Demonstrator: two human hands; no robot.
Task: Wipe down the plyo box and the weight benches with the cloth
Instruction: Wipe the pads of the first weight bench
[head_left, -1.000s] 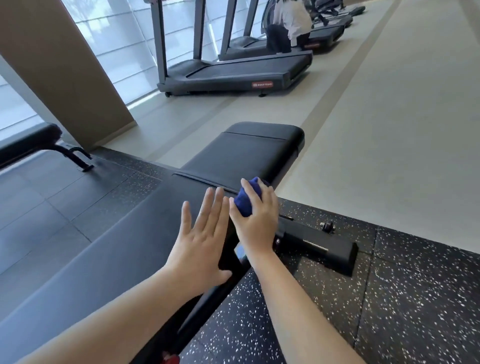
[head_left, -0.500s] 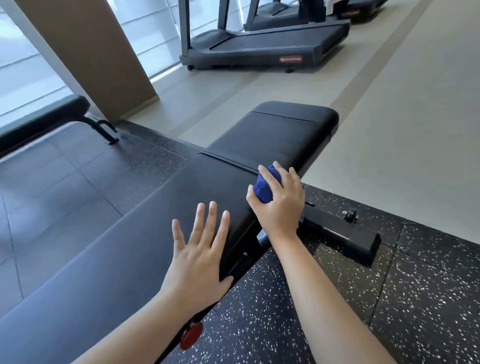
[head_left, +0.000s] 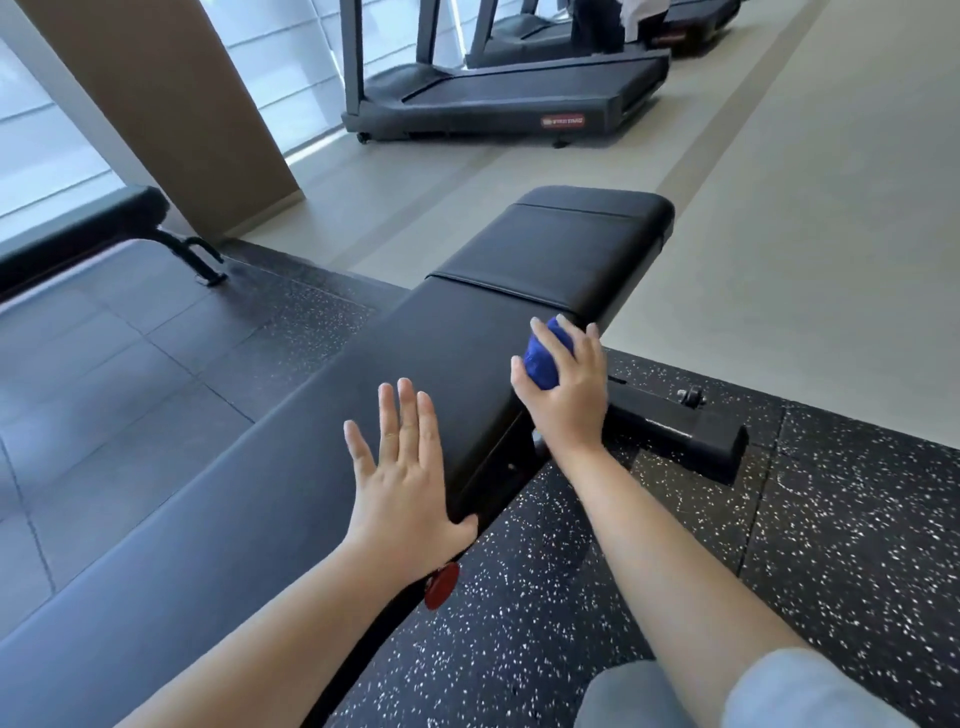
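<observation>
A black padded weight bench (head_left: 363, 395) runs from the lower left up to its seat pad (head_left: 566, 249) in the middle. My right hand (head_left: 569, 400) grips a bunched blue cloth (head_left: 544, 356) and presses it on the bench's right edge, just below the seam between the pads. My left hand (head_left: 405, 483) lies flat on the long pad with its fingers spread, holding nothing. A second black bench (head_left: 78, 234) shows at the far left. No plyo box is in view.
The bench's black steel foot (head_left: 675, 431) sticks out to the right on the speckled rubber floor (head_left: 779, 545). A red knob (head_left: 441, 592) sits under the pad. Treadmills (head_left: 498, 98) stand at the back, with a person on one. A brown pillar (head_left: 171, 104) rises at the upper left.
My right hand has carried the cloth a little farther along the bench's right edge toward the seat pad. My left hand has stayed flat on the pad, now farther behind the right.
</observation>
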